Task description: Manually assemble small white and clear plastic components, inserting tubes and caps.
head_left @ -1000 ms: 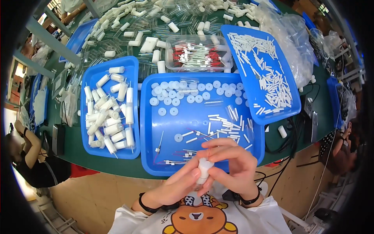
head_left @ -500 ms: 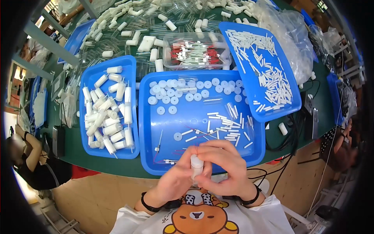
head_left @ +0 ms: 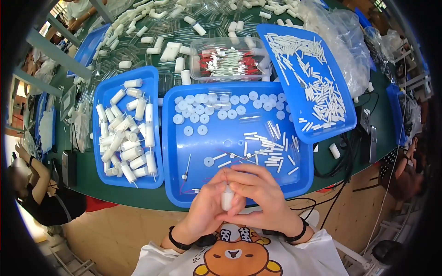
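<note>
Between my two hands is a short white cylinder (head_left: 227,199), upright, just over the near edge of the large blue tray (head_left: 172,152). My left hand (head_left: 205,202) has its fingers wrapped round the cylinder's left side. From the right, the fingers of my right hand (head_left: 258,195) are bent over the cylinder's top and pinch there. Fingertips hide most of its upper end. Beyond my hands in the tray lie a pale disc (head_left: 208,161), short white tubes (head_left: 274,149) and thin red-wired parts (head_left: 186,174). Rows of translucent discs (head_left: 202,130) are at the tray's far side.
To the left, a blue tray (head_left: 96,138) holds white cylinders with thin leads. A tilted blue tray (head_left: 299,106) of small white tubes overlaps the large tray's right corner. Behind is a clear box (head_left: 195,69) of red-and-white parts. Black cables (head_left: 331,193) hang at the right edge.
My right fingers have moved in over the top of the cylinder, covering more of it. The cylinder sits slightly further left. The trays shift only slightly in view.
</note>
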`<state>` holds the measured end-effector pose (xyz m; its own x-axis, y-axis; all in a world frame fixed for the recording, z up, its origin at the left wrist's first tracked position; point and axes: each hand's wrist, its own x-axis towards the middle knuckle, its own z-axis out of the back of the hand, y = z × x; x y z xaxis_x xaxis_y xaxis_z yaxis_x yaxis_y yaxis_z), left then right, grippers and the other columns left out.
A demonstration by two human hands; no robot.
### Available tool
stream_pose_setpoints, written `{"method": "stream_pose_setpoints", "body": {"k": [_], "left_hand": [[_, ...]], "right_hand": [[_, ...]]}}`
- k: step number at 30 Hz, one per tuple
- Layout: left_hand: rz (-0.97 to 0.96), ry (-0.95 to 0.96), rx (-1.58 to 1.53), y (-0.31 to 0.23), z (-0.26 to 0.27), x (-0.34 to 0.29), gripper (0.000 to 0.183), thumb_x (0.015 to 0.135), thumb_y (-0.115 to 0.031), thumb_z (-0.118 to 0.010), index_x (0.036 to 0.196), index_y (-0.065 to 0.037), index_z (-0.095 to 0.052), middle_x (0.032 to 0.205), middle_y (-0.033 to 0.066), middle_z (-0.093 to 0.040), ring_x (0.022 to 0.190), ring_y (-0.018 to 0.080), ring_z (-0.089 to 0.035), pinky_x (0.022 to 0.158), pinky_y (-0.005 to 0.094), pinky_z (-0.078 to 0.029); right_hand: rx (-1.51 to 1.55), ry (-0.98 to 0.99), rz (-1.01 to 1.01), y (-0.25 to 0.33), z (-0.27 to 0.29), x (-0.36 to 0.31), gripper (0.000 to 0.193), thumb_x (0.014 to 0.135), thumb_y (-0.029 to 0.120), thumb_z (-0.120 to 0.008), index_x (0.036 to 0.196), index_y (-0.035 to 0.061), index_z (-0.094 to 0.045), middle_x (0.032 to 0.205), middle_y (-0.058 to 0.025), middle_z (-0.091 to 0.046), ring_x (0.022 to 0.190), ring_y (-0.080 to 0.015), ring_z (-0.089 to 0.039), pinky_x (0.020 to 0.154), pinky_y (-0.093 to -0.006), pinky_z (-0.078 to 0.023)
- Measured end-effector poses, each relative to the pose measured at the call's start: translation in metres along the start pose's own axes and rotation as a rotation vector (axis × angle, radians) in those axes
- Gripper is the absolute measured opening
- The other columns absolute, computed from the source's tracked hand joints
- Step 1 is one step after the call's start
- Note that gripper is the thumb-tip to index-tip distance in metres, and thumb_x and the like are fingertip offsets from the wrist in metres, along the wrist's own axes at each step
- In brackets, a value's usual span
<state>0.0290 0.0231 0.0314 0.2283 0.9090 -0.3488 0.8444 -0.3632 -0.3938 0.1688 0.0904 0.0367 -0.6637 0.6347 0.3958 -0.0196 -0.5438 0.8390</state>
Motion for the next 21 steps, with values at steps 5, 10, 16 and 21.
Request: {"method": "stream_pose_setpoints", "body": {"k": [5,10,16,21], "left_hand": [[0.035,-0.002,-0.057,0.004,0.005,0.004,0.029,0.090,-0.031,-0.039,0.110,-0.009,-0.041,0.072,0.0046,-0.047,0.059,0.0120,-0.047,0.053,0.0231,-0.038],[0.038,-0.028,-0.051,0.004,0.005,0.006,0.029,0.089,-0.030,-0.039,0.109,-0.009,-0.041,0.072,0.0040,-0.046,0.060,0.0119,-0.047,0.053,0.0234,-0.038],[0.019,0.007,-0.014,0.005,0.007,0.004,0.033,0.095,-0.032,-0.039,0.115,-0.006,-0.041,0.075,0.0035,-0.048,0.062,0.0119,-0.048,0.054,0.0239,-0.040],[0.028,-0.005,0.203,-0.004,0.004,-0.003,0.039,0.100,-0.038,-0.034,0.119,-0.005,-0.041,0.084,0.0055,-0.051,0.075,0.0146,-0.052,0.067,0.0268,-0.046]], "right_hand": [[-0.060,-0.015,0.011,-0.001,0.001,0.002,0.053,0.054,0.017,-0.083,0.097,0.0008,-0.058,0.111,-0.0111,-0.061,0.104,-0.0307,-0.055,0.083,-0.0417,-0.046],[-0.155,-0.004,0.094,-0.002,0.002,0.007,0.048,0.052,0.020,-0.083,0.088,0.0004,-0.059,0.106,-0.0099,-0.062,0.100,-0.0286,-0.055,0.081,-0.0427,-0.045],[-0.107,-0.064,0.065,-0.004,-0.001,0.004,0.048,0.054,0.019,-0.084,0.092,0.0013,-0.059,0.108,-0.0095,-0.061,0.100,-0.0276,-0.055,0.082,-0.0414,-0.044],[-0.100,-0.042,-0.016,-0.001,0.001,-0.001,0.058,0.058,0.018,-0.084,0.106,0.0007,-0.058,0.113,-0.0113,-0.060,0.099,-0.0282,-0.055,0.083,-0.0386,-0.045]]}}
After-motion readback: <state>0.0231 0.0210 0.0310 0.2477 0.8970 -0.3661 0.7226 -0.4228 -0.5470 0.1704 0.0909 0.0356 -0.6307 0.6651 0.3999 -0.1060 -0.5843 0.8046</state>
